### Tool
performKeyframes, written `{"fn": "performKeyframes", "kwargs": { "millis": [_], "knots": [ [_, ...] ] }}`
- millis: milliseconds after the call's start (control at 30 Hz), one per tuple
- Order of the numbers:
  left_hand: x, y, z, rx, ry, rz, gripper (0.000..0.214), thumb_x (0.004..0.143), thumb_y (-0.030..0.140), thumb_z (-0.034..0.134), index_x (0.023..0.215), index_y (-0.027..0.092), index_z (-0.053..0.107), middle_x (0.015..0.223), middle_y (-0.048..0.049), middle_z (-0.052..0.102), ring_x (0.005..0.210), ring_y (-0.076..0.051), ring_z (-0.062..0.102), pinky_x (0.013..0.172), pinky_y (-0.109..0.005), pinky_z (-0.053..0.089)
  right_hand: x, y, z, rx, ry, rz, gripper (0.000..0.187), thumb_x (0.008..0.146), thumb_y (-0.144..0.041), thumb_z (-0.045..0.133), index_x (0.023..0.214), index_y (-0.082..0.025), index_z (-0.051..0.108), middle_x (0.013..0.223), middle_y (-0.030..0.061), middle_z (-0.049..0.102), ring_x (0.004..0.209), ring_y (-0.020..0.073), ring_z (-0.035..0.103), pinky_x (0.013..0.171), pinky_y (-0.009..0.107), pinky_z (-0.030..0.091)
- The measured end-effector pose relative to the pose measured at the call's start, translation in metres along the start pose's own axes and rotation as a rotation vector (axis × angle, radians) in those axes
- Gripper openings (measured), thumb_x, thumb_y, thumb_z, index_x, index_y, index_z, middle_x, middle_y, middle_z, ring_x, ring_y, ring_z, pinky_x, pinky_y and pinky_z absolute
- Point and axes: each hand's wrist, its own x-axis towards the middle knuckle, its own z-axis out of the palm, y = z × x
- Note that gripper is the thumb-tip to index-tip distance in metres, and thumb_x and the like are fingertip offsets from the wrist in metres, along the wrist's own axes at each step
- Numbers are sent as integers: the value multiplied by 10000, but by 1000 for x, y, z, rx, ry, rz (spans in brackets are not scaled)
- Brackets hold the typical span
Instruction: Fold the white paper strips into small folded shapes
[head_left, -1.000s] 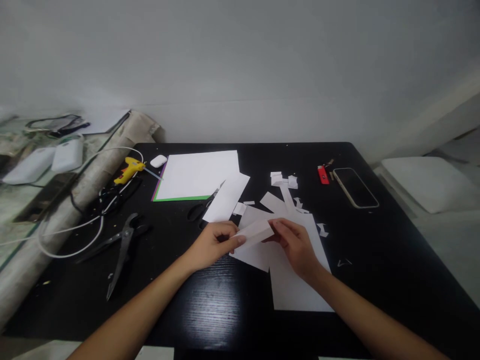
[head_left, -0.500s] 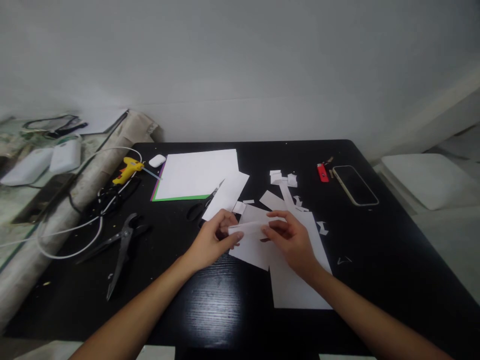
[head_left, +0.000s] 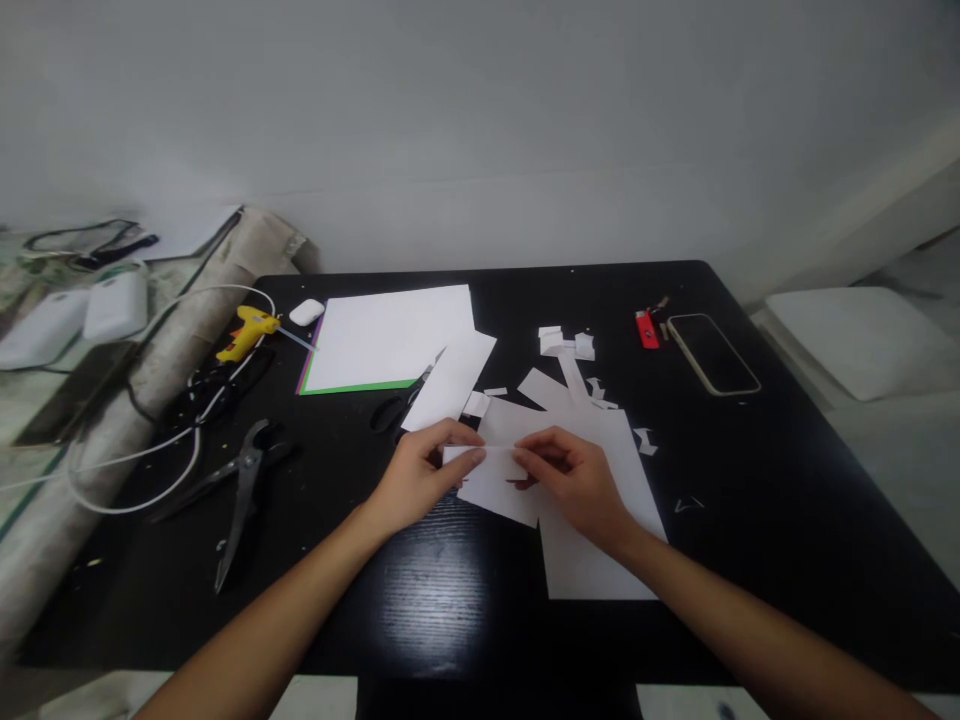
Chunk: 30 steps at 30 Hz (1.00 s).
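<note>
My left hand (head_left: pixel 420 470): pinching a white paper strip (head_left: pixel 498 463) near its left end
My right hand (head_left: pixel 576 485): got the other end, fingertips pretty much closed on it
Strip: held between both hands, right over some loose white sheets (head_left: pixel 600 565) on the black desk (head_left: pixel 757 600)
Off left: yellow glue gun (head_left: pixel 249 333), plier-type tool (head_left: pixel 247 480) closer to me
Off right: red lighter (head_left: pixel 646 330) just beside a phone (head_left: pixel 712 355)
</note>
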Motion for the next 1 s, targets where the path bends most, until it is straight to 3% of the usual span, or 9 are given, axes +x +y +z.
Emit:
{"fn": "performKeyframes", "kwargs": {
  "millis": [200, 333, 467, 533, 600, 700, 1000],
  "knots": [
    [-1, 4, -3, 27, 64, -22, 215, 850, 354, 757, 953, 169, 717, 769, -3, 684, 488, -81, 564, 482, -206, 479, -1, -3, 0, -42, -85, 62, 322, 739, -449, 852, 794, -162, 717, 670, 17, 713, 580, 156, 687, 595, 300, 619],
    [0, 11, -4, -125, 110, -57, 377, 807, 331, 794, 1121, 194, 634, 819, 13, 679, 532, -85, 580, 470, -188, 508, -2, -4, 4, 12, -262, 170, 315, 730, -426, 862, 784, -161, 701, 626, 9, 707, 551, 141, 675, 546, 263, 590],
    [1, 11, -1, -304, 70, -122, 548, 806, 336, 795, 1272, 200, 541, 739, 30, 674, 515, -105, 613, 477, -203, 521, -3, -3, 6, 54, -251, 171, 295, 735, -409, 859, 787, -165, 701, 623, 11, 714, 544, 144, 681, 531, 263, 587],
    [1, 9, 2, -371, 1, -191, 481, 813, 360, 790, 1202, 165, 587, 662, 28, 658, 488, -115, 614, 475, -217, 519, -3, -3, 6, 50, -206, 142, 292, 742, -408, 856, 795, -163, 707, 640, 20, 727, 572, 157, 701, 561, 281, 602],
    [0, 6, 5, -392, -108, -258, 336, 820, 387, 780, 983, 119, 660, 584, 8, 640, 469, -121, 604, 455, -218, 499, -3, -2, 5, 51, -173, 115, 290, 746, -408, 855, 801, -163, 710, 651, 24, 736, 596, 167, 717, 592, 298, 616],
    [-1, 5, 10, -318, -231, -314, 358, 850, 424, 740, 703, 104, 671, 524, -20, 626, 436, -107, 574, 436, -211, 476, -4, -1, 5, 56, -162, 81, 273, 764, -400, 845, 814, -166, 712, 655, 20, 737, 600, 167, 723, 613, 305, 624],
    [-1, 2, 9, -321, -201, -323, 362, 863, 431, 729, 708, 104, 712, 552, -41, 672, 452, -119, 614, 463, -217, 505, -11, 3, 6, -40, -82, -52, 261, 725, -351, 874, 913, -214, 755, 836, 37, 775, 756, 203, 758, 770, 370, 651]
  ]
}}
